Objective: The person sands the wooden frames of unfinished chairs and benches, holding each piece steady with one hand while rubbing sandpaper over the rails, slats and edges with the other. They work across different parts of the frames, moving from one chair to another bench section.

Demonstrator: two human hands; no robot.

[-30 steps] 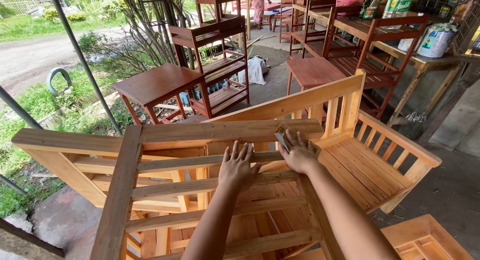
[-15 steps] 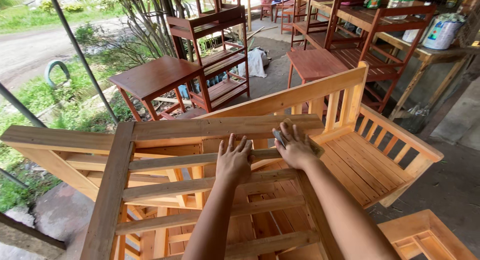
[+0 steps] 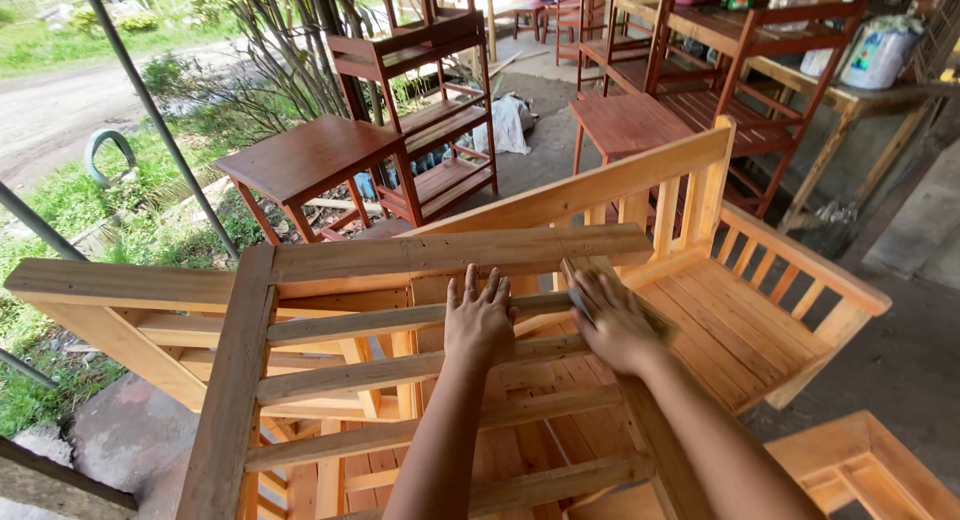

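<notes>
On wooden slats (image 3: 420, 365), both hands (image 3: 480, 325) flat.

Support: grey concrete floor (image 3: 900, 370), bare at right. On it: unpainted pale wooden slatted chair frame (image 3: 420, 360), tipped over; behind the frame, red-brown stained square wooden table (image 3: 305, 160) and red-brown stained wooden shelf rack (image 3: 430, 90); beyond the rack, crumpled white cloth (image 3: 508, 123).

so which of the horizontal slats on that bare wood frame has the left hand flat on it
The second slat down from the thick top rail: the left hand lies flat across it, while the slats below it are untouched.
</notes>
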